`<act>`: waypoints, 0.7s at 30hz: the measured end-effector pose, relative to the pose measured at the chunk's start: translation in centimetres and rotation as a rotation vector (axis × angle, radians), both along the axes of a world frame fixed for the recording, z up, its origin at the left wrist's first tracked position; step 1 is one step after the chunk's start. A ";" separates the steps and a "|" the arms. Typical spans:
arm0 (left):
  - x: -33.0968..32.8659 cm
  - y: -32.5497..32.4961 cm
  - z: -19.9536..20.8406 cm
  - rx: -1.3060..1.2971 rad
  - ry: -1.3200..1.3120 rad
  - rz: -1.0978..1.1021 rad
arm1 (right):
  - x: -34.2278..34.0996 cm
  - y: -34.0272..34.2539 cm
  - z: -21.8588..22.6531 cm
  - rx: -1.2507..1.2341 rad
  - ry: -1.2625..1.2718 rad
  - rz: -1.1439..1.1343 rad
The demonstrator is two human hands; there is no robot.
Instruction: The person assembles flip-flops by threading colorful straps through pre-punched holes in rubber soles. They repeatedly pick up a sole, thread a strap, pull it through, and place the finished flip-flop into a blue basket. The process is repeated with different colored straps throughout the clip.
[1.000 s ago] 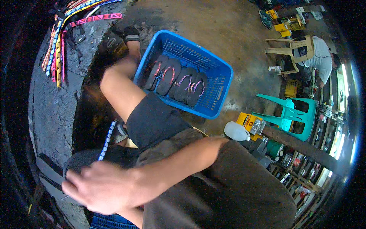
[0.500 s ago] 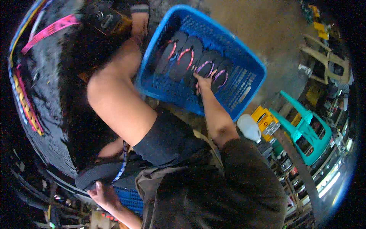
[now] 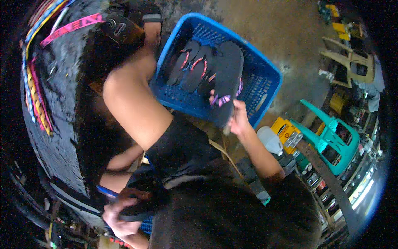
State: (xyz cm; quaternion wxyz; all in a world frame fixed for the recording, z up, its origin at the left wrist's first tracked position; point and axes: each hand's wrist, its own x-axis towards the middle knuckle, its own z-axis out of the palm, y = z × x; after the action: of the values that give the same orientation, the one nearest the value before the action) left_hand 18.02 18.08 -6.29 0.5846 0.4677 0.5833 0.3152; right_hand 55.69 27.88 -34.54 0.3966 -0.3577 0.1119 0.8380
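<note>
My right hand [image 3: 239, 118] grips a black flip-flop [image 3: 229, 68] with a purple and pink strap, raised over the blue plastic basket [image 3: 259, 52]. Its dark sole stands lengthwise, the lower end by my fingers. Inside the basket lie more black flip-flops [image 3: 194, 74] with red and pink straps, side by side. At the lower left, my left hand [image 3: 120, 218] is curled round a dark flip-flop [image 3: 139, 209], partly hidden by the fingers and shadow and slightly blurred. A blue strip [image 3: 107, 191] shows just above that hand.
A black work surface [image 3: 54, 141] on the left carries a pink strap [image 3: 72, 30] and several colourful straps [image 3: 36, 99]. My bent bare knee [image 3: 118, 89] lies between it and the basket. To the right are a white jug [image 3: 269, 140], a yellow box [image 3: 282, 132] and a green plastic chair [image 3: 338, 143].
My right hand has lifted a purple-strapped flip-flop from the basket's row and drawn back toward me. My left hand has moved slightly right and down, turning its flip-flop.
</note>
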 end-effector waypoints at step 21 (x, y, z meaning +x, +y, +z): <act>-0.2 -11.0 3.7 0.850 0.550 0.437 | -32.9 3.6 25.1 1.744 0.860 0.553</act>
State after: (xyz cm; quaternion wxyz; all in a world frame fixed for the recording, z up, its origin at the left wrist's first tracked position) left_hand 17.83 7.06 -2.55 0.0910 0.5956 0.6194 0.5033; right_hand 22.75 31.47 -9.39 0.2374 0.3760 -0.4931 0.7477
